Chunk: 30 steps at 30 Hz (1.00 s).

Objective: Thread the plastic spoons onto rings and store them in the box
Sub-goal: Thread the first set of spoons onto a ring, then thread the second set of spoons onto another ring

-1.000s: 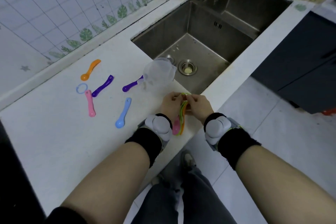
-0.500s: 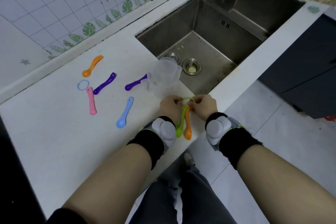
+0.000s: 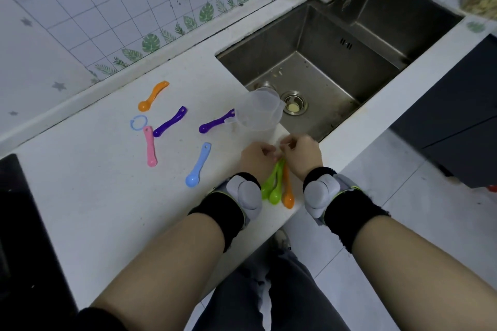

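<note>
My left hand [image 3: 256,158] and my right hand [image 3: 302,154] meet at the counter's front edge, both pinching the top of a bunch of spoons. Two green spoons [image 3: 271,185] and an orange one [image 3: 287,188] hang down from my fingers; the ring that holds them is hidden by my fingertips. Loose on the white counter [image 3: 94,196] lie an orange spoon [image 3: 153,96], two purple spoons [image 3: 169,122] [image 3: 216,124], a pink spoon [image 3: 150,145], a light blue spoon [image 3: 198,165] and a blue ring [image 3: 139,122]. A clear plastic box [image 3: 259,113] stands just beyond my hands.
A steel sink [image 3: 322,62] with a drain lies right of the box, a tap at its far rim. A tiled wall runs along the back. A black surface [image 3: 18,236] borders the counter on the left. The floor lies below the counter's front edge.
The bunch has fanned out, showing two green spoons and an orange one hanging down. The pink spoon seen in the bunch a second ago is out of sight. My hands stayed together at the counter edge.
</note>
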{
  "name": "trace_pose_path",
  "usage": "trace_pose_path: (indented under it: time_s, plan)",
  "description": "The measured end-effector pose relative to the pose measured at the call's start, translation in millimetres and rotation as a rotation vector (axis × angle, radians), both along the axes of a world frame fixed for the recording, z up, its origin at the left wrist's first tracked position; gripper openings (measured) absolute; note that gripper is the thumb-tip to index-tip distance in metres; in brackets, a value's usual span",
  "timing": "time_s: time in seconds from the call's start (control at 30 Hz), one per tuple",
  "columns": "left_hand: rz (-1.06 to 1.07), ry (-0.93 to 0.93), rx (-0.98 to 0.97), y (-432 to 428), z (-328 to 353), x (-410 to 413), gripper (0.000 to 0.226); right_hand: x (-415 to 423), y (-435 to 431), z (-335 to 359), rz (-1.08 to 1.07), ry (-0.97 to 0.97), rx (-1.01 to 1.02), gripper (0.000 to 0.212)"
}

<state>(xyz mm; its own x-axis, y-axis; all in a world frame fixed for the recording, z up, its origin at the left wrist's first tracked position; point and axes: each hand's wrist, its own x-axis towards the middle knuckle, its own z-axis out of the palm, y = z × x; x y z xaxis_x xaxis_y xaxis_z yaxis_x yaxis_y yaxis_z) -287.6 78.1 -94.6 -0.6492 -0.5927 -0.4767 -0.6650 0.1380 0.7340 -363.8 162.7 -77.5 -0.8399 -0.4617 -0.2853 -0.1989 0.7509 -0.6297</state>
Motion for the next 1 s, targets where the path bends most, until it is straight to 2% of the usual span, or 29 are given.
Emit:
trace_pose_path:
  time_s: [0.1, 0.2, 0.37, 0.53, 0.9, 1.0]
  plan:
    - [-0.039, 0.017, -0.053, -6, 6, 10, 0.023, 11, -10, 7, 0.122, -0.011, 0.000, 0.014]
    - [0.041, 0.066, -0.025, -18, 12, 28, 0.022, 26, -25, 11, 0.213, -0.034, 0.004, 0.016]
    - [0.113, 0.010, -0.122, -56, 19, 65, 0.026, 56, -65, 16, 0.356, -0.025, -0.030, 0.016]
    - [0.221, 0.047, -0.135, -96, 25, 95, 0.024, 78, -106, 18, 0.469, -0.009, -0.054, 0.019]
    - [0.585, 0.094, -0.179, -196, 29, 134, 0.019, 89, -213, 19, 0.533, -0.021, -0.109, 0.022]
    - [0.638, 0.077, -0.166, -220, 23, 135, 0.023, 91, -243, 14, 0.572, -0.033, -0.122, 0.026]
